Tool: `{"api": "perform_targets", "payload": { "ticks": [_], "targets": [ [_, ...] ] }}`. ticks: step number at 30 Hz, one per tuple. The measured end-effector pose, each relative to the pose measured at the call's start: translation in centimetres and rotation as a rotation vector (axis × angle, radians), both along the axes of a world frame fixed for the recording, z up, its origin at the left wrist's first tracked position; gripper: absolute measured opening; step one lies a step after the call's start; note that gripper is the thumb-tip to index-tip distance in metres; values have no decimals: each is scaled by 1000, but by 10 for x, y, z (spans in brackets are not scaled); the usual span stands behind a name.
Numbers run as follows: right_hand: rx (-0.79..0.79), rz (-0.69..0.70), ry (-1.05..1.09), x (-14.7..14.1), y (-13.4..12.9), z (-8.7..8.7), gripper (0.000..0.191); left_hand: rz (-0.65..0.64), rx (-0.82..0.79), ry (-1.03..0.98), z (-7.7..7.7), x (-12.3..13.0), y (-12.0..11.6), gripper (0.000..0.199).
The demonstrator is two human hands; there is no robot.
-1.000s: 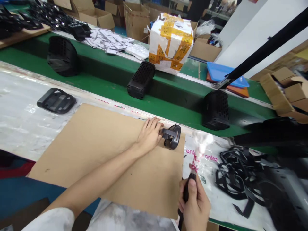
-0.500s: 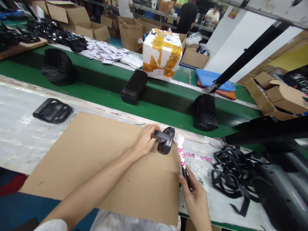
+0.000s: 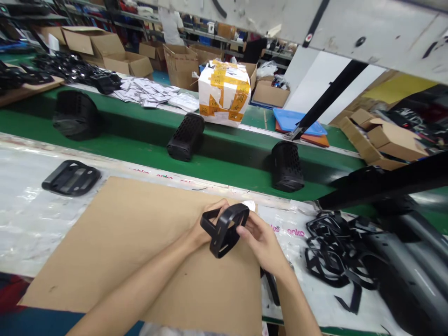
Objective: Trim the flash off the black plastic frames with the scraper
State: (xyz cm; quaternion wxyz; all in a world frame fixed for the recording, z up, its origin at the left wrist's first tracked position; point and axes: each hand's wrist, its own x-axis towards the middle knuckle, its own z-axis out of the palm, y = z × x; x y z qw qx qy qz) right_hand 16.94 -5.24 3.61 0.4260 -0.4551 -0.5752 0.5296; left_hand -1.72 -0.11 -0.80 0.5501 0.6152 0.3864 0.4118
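Observation:
Over the cardboard sheet (image 3: 147,247) I hold up a black plastic frame with a loop-shaped handle (image 3: 220,240). My left hand (image 3: 206,221) grips it from the left, its fingers partly hidden behind the loop. On the other side my right hand (image 3: 261,240) has its thumb and fingers closed on the frame's rim. Just below my right wrist a black-handled tool (image 3: 271,287) lies at the cardboard's right edge, partly covered. A small white object (image 3: 249,205) shows behind the frame; I cannot make out what it is.
Black strap-like frames (image 3: 329,252) lie piled at right. A flat black plastic part (image 3: 72,178) rests at left. Black perforated housings (image 3: 186,136) stand along the green belt (image 3: 147,156). A yellow-taped white box (image 3: 224,93) and a slanting black post (image 3: 327,100) are beyond.
My right hand has let go of the black tool and moved up to the frame, now gripping it. The frame has turned and come slightly lower and nearer. The camera view has shifted.

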Motion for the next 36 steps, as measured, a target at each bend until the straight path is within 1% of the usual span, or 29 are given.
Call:
{"api": "perform_targets", "payload": {
  "ticks": [2,5,8,11,13,16,19,22,24,26,28,30,31,33,36],
  "targets": [
    [50,21,-15,-4,19,-9,36,42,24,60,0,1,0,39],
    [137,-30,-97,-2,38,-28,30,67,86,103,-5,2,2,32],
    [187,-92,-119,3,44,-45,22,62,125,81,-10,4,5,26],
    [200,-118,-90,7,41,-57,20,42,159,49,-11,5,7,23],
    [200,-108,-82,9,37,-61,23,35,176,46,-11,5,6,22],
    [214,-102,-85,10,32,-61,25,49,181,76,-13,6,5,21],
    [246,-157,-94,11,31,-59,24,79,183,91,-16,5,5,20],
    [274,-213,-82,11,32,-57,22,93,173,110,-16,4,5,20],
    [310,-235,-93,11,33,-56,20,90,107,98,-13,3,6,22],
    [343,-267,-109,11,34,-56,19,74,-36,29,-10,3,7,30],
    [346,-294,-111,12,34,-56,20,6,-218,-87,-7,2,9,45],
    [327,-308,-116,12,34,-57,22,-85,-366,-167,-5,2,11,55],
    [321,-307,-124,12,34,-57,24,-115,-414,-177,-3,1,12,56],
    [326,-308,-137,12,33,-56,24,-118,-480,-151,-2,0,14,53],
    [318,-291,-106,11,29,-54,24,-116,-514,-134,-7,-4,14,49]
  ]
}}
